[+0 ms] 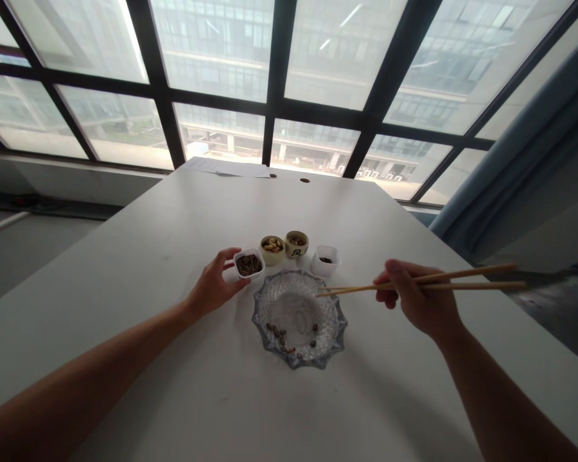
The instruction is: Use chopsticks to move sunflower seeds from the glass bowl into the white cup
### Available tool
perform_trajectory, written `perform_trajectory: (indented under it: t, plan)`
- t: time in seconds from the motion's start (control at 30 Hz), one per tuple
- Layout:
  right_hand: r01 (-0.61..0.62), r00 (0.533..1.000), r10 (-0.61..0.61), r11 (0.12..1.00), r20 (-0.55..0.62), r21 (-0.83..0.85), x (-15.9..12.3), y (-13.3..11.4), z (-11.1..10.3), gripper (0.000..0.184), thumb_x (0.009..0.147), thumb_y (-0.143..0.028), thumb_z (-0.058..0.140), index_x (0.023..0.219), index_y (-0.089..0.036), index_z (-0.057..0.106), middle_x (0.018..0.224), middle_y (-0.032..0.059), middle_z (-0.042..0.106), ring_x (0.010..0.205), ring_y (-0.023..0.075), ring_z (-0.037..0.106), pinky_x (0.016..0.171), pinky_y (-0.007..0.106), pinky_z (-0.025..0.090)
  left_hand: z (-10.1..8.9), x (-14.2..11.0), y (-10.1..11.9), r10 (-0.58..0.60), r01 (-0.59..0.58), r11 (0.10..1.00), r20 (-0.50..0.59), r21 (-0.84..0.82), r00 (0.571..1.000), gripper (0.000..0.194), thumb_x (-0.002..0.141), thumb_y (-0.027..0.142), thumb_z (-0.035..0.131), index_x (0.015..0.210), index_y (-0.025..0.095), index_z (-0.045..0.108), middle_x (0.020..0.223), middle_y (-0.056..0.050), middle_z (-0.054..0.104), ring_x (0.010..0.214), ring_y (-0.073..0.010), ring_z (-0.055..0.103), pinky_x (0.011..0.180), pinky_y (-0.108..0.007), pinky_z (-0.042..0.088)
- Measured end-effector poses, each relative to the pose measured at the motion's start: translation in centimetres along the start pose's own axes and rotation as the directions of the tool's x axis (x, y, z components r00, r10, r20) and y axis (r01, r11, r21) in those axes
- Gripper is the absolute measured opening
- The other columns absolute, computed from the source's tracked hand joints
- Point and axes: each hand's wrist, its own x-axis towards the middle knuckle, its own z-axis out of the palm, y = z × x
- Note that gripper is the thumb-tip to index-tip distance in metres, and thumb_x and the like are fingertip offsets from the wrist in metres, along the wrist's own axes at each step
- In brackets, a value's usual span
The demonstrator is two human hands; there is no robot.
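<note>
My left hand point(216, 282) grips a small white square cup point(241, 274) by its sides; dark striped seeds point(248, 264), like sunflower seeds, fill it. In my right hand point(417, 296) is a pair of wooden chopsticks point(361, 289), their tips close together over the right part of a clear glass dish point(262, 333) with a pointed rim. Nothing shows between the tips. Several dark seeds or nuts point(276, 331) lie along the dish's near side. Behind it stand a cream cup of peanuts point(272, 256), a cup with a black character point(296, 251), and another white cup point(326, 268) with dark bits inside.
Everything stands on a white table point(183, 385). White paper sheets point(226, 168) lie at its far edge, near two round holes in the top. Large windows with dark frames rise behind, and a blue curtain point(501, 154) hangs at the right.
</note>
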Motion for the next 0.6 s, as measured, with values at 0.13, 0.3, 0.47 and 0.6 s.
perform_trajectory:
  t: [0.13, 0.3, 0.47, 0.6]
  plan:
    - [0.066, 0.900, -0.029, 0.995, 0.434, -0.070, -0.3, -2.2, -0.6, 0.049, 0.097, -0.049, 0.055, 0.064, -0.015, 0.068, 0.046, 0.0032, 0.061, 0.037, 0.0110, 0.054, 0.036, 0.019, 0.042, 0.0, 0.0, 0.3, -0.010, 0.010, 1.000, 0.007, -0.001, 1.000, 0.057, 0.075, 0.040, 0.077, 0.123, 0.022, 0.052, 0.124, -0.008, 0.065, 0.108, -0.0241, 0.068, 0.097, -0.048, 0.059]
    - [0.259, 0.812, -0.167, 0.962, 0.560, -0.088, -0.2, -2.7, -0.5, 0.047, 0.099, -0.037, 0.054, 0.059, -0.015, 0.062, 0.048, 0.0014, 0.059, 0.040, 0.0087, 0.056, 0.043, 0.017, 0.042, 0.0, 0.0, 0.3, -0.006, 0.006, 1.000, 0.011, 0.003, 1.000, 0.057, 0.076, 0.040, 0.077, 0.123, 0.022, 0.052, 0.123, -0.009, 0.065, 0.107, -0.0237, 0.068, 0.097, -0.048, 0.059]
    - [0.291, 0.786, -0.215, 0.956, 0.579, -0.040, -0.1, -2.6, -0.2, 0.041, 0.098, -0.034, 0.056, 0.062, -0.015, 0.063, 0.049, 0.0009, 0.061, 0.041, 0.0081, 0.057, 0.044, 0.016, 0.043, -0.1, 0.0, 0.3, -0.008, 0.008, 1.000, 0.015, 0.013, 1.000, 0.057, 0.075, 0.041, 0.077, 0.123, 0.022, 0.052, 0.124, -0.009, 0.065, 0.108, -0.0241, 0.068, 0.096, -0.048, 0.060]
    - [0.295, 0.783, -0.222, 0.955, 0.581, -0.033, -0.1, -2.7, -0.1, 0.043, 0.099, -0.033, 0.054, 0.061, -0.015, 0.062, 0.047, 0.0008, 0.059, 0.040, 0.0083, 0.056, 0.043, 0.016, 0.043, -0.2, 0.0, 0.4, -0.011, 0.011, 1.000, 0.017, 0.011, 1.000, 0.057, 0.075, 0.042, 0.077, 0.123, 0.022, 0.052, 0.123, -0.008, 0.065, 0.108, -0.0240, 0.068, 0.096, -0.047, 0.060]
